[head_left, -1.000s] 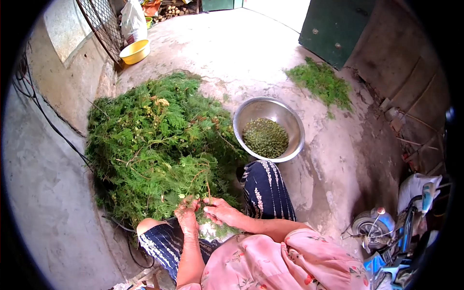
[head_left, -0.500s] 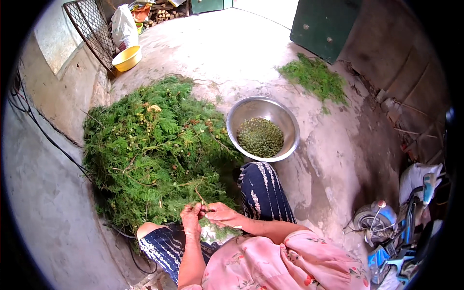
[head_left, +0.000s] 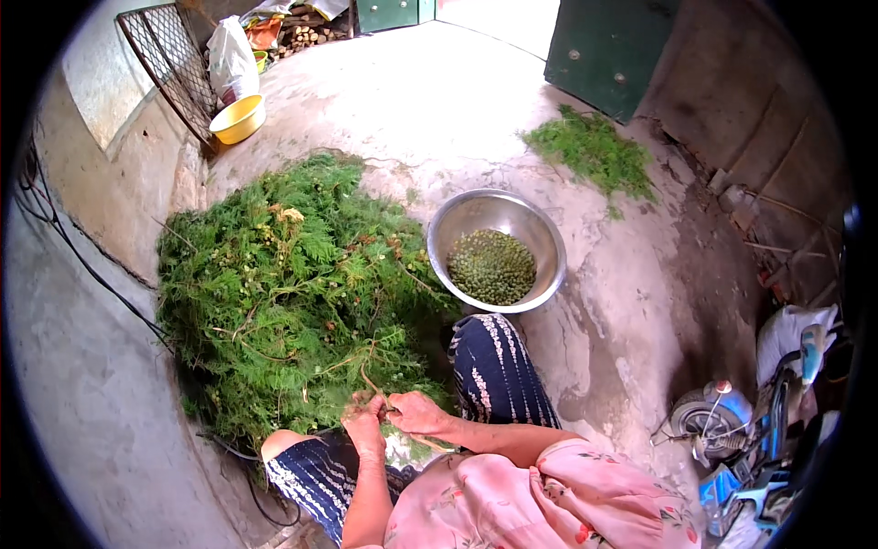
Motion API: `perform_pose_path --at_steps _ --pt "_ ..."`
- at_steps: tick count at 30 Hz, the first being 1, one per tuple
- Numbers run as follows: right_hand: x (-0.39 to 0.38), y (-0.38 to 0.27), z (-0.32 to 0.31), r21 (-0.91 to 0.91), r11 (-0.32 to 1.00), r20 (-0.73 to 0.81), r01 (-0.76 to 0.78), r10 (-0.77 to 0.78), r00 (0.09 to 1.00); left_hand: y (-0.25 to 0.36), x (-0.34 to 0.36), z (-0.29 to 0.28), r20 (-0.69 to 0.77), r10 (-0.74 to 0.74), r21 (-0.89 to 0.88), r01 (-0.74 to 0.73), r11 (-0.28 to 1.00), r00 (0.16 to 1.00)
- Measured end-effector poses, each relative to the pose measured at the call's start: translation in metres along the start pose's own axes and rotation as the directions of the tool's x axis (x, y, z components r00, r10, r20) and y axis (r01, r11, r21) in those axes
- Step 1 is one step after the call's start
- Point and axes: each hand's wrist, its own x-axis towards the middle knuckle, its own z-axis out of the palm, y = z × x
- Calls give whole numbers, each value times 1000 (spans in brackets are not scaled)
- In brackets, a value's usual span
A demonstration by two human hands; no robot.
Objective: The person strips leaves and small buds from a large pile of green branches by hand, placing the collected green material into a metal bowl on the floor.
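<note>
Over my lap, my two hands are close together on a thin brown twig [head_left: 369,377], which sticks up between them toward the pile. The fingers of my left hand [head_left: 364,423] are closed at the twig, slightly blurred. My right hand [head_left: 418,414] is wrapped round it, and a stem shows below that hand. Just beyond my hands lies a big heap of green evergreen branches [head_left: 302,274], with feathery leaves and small pale cones among them. Ahead of my right knee stands a steel basin [head_left: 558,247] partly filled with small round green cones [head_left: 494,267].
A smaller bunch of green sprigs [head_left: 590,151] lies near the green door [head_left: 608,55]. A yellow basin [head_left: 238,119] and white sack [head_left: 233,59] stand by the left wall. Black cables [head_left: 101,261] run along that wall. At right is a blue wheeled vehicle [head_left: 722,412].
The twig's upper end has shifted a little left and lower, and my hands have turned slightly. A bare stem now shows below my right hand, where green leaves were before.
</note>
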Motion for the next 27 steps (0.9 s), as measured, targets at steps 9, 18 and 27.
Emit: perform_pose_path --at_steps 9,18,27 --pt "-1 -10 3 -93 996 21 -4 6 1000 -5 -6 -8 91 -60 -115 70 991 994" --pt "5 3 3 36 999 40 17 -18 999 1 5 -5 -113 -244 -232 213 949 963" --pt "10 15 -8 839 529 124 -129 44 991 8 -2 -6 55 -213 -111 218 970 976"
